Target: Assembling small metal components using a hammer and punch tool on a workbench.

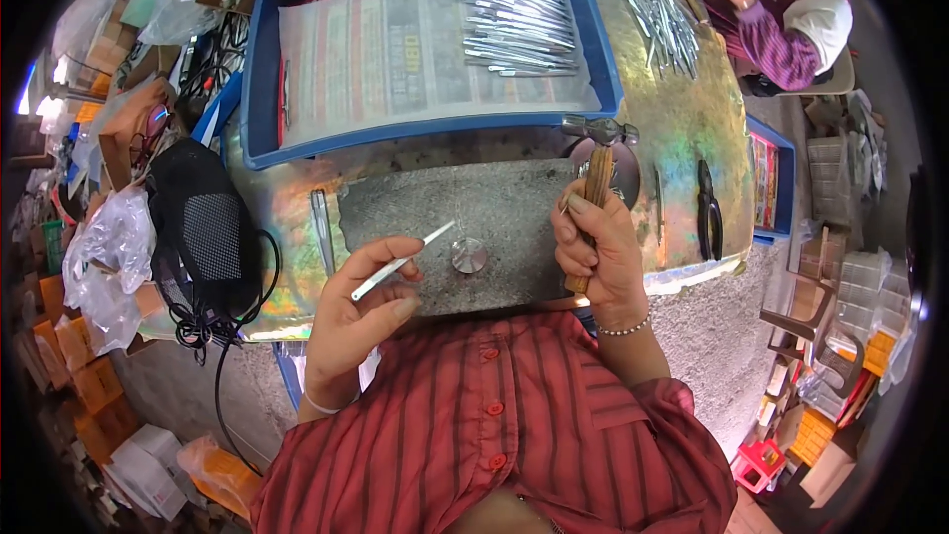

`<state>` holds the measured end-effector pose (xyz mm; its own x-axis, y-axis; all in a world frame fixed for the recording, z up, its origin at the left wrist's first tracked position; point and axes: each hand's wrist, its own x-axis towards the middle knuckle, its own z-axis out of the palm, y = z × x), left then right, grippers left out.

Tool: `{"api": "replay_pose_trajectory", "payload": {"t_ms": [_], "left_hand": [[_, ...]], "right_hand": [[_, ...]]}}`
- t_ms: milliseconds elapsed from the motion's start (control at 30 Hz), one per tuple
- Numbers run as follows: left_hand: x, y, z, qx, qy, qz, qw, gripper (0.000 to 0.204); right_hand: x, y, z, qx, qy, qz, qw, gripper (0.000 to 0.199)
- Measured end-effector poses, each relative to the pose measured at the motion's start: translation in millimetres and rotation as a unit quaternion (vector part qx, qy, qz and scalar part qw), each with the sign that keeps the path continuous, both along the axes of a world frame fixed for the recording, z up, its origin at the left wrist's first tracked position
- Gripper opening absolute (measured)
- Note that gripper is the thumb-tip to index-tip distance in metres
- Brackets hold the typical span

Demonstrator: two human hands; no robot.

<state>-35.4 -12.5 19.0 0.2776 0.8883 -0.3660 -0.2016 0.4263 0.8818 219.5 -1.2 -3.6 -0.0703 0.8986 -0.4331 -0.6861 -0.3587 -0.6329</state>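
Note:
My left hand (366, 302) holds a slim silver metal piece (400, 265) across its fingers. One end of the piece is wider, and the other tapers over the dark slab (415, 203). My right hand (605, 242) is wrapped round the wooden handle of a hammer (599, 168), held upright with its metal head at the top. A tiny thin bit shows by my right thumb, too small to name. Between my hands, a small round metal disc (469, 255) lies on the slab. Behind the hammer is a round dish (625, 173), partly hidden.
A blue tray (435, 129) with several slim metal pieces (519, 20) stands at the back. More pieces (657, 15) are heaped beside it. Black-handled pliers (708, 213) lie right, tweezer-like metal pieces (322, 227) left, near a black mesh bag (208, 232). Another person (791, 30) sits far right.

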Motion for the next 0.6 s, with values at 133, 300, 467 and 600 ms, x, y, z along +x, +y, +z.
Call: {"api": "replay_pose_trajectory", "payload": {"t_ms": [133,300,467,600], "left_hand": [[-8.0,1.3,-4.1,0.043,0.018,-0.029,0.998,0.029],[-7.1,3.8,-10.8,0.21,0.167,-0.023,0.963,0.017],[1.6,6.9,-14.3,0.294,0.311,-0.048,0.902,0.014],[6.4,9.7,-29.7,0.327,0.318,-0.041,0.889,0.01]], "right_hand": [[-2.6,0.3,0.5,0.005,-0.001,0.014,1.0,0.008],[-9.9,2.5,1.5,0.016,-0.039,-0.006,0.999,0.007],[-8.9,-0.5,1.7,0.018,-0.035,0.001,0.999,0.006],[-11.0,-4.2,0.7,0.006,-0.022,0.016,1.0,0.006]]}}
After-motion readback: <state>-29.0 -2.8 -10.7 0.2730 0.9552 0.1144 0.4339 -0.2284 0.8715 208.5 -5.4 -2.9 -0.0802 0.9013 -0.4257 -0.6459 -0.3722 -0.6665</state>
